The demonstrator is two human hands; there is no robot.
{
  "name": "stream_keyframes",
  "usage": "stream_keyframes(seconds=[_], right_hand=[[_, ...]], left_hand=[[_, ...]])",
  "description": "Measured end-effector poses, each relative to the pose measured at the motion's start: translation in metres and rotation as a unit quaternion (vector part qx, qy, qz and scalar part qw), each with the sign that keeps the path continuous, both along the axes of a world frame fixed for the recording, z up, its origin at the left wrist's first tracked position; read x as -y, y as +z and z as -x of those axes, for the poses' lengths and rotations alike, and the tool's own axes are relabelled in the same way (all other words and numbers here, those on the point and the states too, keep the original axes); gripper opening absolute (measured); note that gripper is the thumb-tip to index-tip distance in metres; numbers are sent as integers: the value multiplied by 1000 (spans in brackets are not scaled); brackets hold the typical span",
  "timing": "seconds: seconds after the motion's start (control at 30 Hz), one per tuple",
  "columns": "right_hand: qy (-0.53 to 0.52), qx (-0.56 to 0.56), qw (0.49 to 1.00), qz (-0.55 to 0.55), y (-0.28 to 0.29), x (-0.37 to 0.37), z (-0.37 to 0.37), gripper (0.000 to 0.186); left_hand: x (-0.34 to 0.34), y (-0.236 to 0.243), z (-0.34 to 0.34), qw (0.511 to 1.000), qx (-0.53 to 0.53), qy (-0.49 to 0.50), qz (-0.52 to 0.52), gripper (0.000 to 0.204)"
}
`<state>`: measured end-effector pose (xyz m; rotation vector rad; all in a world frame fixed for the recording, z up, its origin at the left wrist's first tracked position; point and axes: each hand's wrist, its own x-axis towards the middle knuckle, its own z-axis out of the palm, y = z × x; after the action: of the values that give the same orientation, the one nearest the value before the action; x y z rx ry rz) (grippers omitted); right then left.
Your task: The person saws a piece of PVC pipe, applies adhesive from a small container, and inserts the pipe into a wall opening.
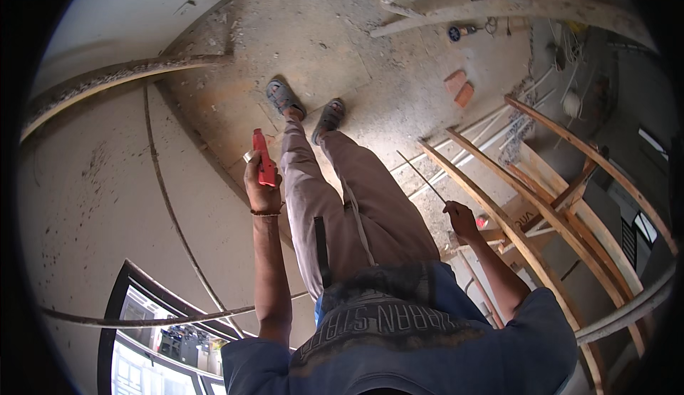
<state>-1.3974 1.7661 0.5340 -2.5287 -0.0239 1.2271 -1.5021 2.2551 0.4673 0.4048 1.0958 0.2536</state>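
My left hand (262,185) is closed round a red hand tool (261,149) with a small silver part at its side, held out to the left of my legs. My right hand (457,218) grips a thin straight rod (422,177) that slants up toward the upper left, beside my right leg. My feet in grey sandals (285,99) stand on the dusty, speckled floor (306,31).
To my right are wooden lengths (483,163), pale pipes and white cables (559,45). Red bricks (459,90) and a small power tool (462,33) lie on the floor near timber framing (427,18). At left are a wall (85,181), metal bars (167,195) and a dark-framed window (128,366).
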Motion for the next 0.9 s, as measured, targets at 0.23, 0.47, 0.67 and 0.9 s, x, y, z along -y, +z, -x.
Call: stream_keyframes(seconds=[0.23,0.47,0.67,0.9], right_hand=[[-85,-92,990,-66,1,13,21,35],[-166,-137,956,-197,-44,-176,-5,31],[-99,-128,935,-314,-28,-304,-9,32],[-75,-218,925,-302,-30,-291,-12,32]], left_hand=[[18,-8,-10,989,-106,-97,-47,24],[53,13,-37,951,-95,-185,-227,31],[96,28,-30,958,-58,-181,-216,35],[81,22,3,913,-145,-212,-317,46]])
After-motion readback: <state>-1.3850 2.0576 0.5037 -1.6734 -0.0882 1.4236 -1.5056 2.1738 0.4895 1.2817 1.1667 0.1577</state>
